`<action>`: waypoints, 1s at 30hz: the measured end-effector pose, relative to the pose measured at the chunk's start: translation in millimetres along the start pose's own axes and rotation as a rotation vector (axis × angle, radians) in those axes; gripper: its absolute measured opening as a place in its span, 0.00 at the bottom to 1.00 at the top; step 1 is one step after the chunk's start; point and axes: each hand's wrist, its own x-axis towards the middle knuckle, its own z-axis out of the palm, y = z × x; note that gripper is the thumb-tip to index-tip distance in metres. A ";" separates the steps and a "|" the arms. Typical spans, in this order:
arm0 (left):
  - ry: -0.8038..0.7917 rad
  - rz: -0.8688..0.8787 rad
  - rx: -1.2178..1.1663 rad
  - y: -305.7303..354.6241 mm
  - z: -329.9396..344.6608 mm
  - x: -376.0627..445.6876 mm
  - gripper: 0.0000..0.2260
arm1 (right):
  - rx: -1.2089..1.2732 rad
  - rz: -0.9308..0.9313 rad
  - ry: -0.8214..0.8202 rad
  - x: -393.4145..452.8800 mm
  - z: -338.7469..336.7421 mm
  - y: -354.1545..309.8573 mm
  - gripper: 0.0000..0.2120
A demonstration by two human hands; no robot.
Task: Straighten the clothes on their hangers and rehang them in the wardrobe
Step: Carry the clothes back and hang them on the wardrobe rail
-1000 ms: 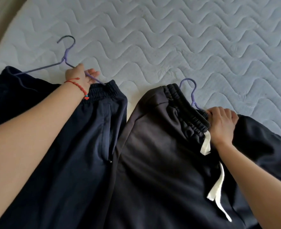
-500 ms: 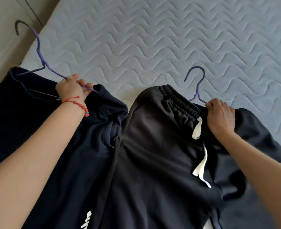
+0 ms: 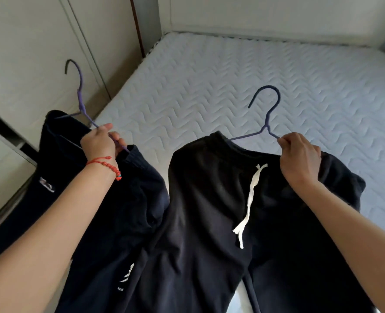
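Mattress (image 3: 277, 86) below | hands grip 2 hangers (image 3: 265, 123), trousers (image 3: 209, 211) hanging

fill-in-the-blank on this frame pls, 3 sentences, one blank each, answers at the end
1. The left hand grips a purple hanger and wears a ____ bracelet on its wrist.
2. The right hand grips the hanger carrying the black trousers that have a ____ drawstring.
3. Both garments are held up over a quilted ____.

Answers: red; white; mattress
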 end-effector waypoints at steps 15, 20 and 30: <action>-0.022 0.203 -0.022 198.2 -98.2 -164.6 0.13 | 0.194 -0.266 -0.007 -43.7 -235.6 -175.4 0.13; -0.037 0.158 0.011 253.2 -168.5 -192.1 0.15 | 0.247 -0.390 -0.182 -68.5 -274.5 -260.5 0.13; 0.027 0.209 -0.015 385.9 -361.0 -213.2 0.19 | 0.499 -0.439 -0.471 -117.5 -308.4 -443.1 0.16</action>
